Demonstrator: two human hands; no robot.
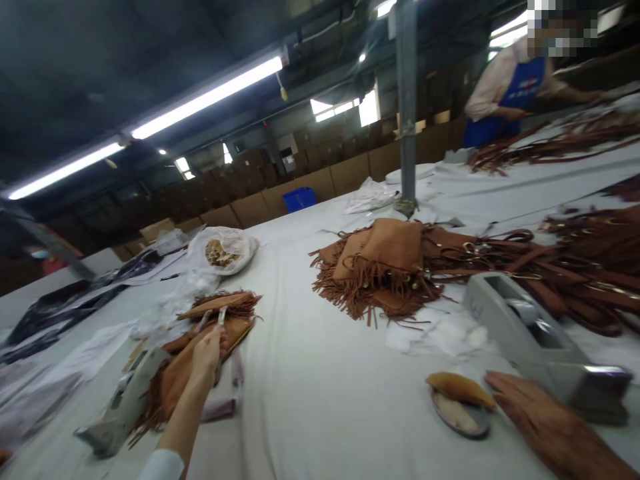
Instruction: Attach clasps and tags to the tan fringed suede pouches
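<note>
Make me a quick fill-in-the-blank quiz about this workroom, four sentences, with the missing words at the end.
1. The left hand is at brown pieces trimmed with ____.
2. Beside the hand at lower right stands a grey tape ____.
3. The person at upper right wears a blue ____.
4. The bin near the far edge of the white table is coloured ____.

Missing words: fringe; dispenser; apron; blue.
</note>
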